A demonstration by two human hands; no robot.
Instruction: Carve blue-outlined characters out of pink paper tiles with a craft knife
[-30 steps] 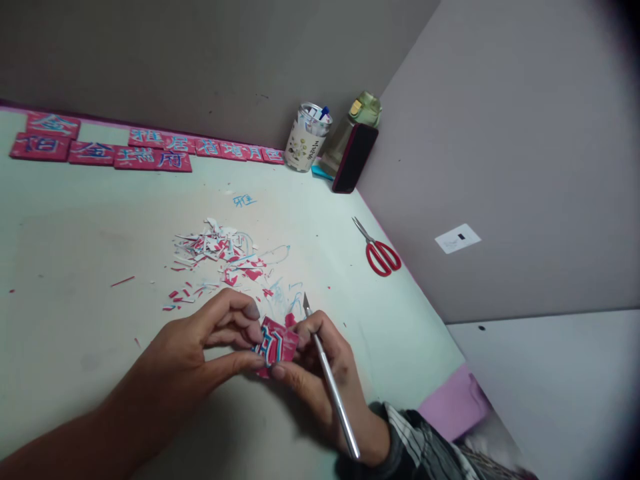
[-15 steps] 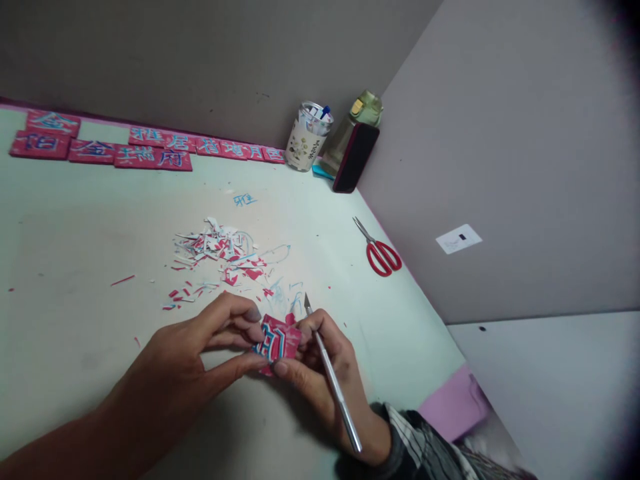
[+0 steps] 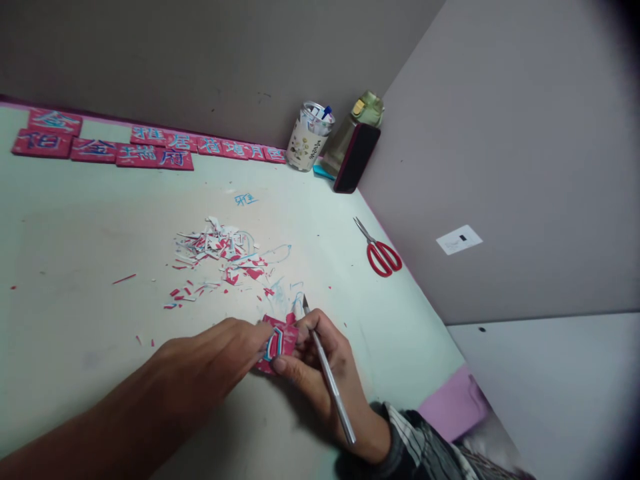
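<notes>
My right hand [image 3: 330, 373] pinches a small red tile [image 3: 287, 342] between thumb and fingers. The tile carries a raised character in blue and white. The same hand also holds a silver craft knife [image 3: 331, 380], its blade pointing up and away. My left hand [image 3: 220, 353] comes over the tile from the left, back turned up. Its fingers are pressed together and touch the tile's face, covering the left part of the character. What lies between those fingertips is hidden.
Red and white shavings [image 3: 217, 243] are heaped on the table [image 3: 90, 253]. Red character tiles [image 3: 145, 155] line the wall. A can of pens [image 3: 304, 143], a green bottle [image 3: 340, 143], a leaning phone [image 3: 357, 159] and red-handled scissors [image 3: 383, 257] stand or lie at the right.
My left hand has turned over, from pinching the tile's left edge to pressing closed fingers on its face. A small red scrap now lies left of that hand. The right hand has hardly moved.
</notes>
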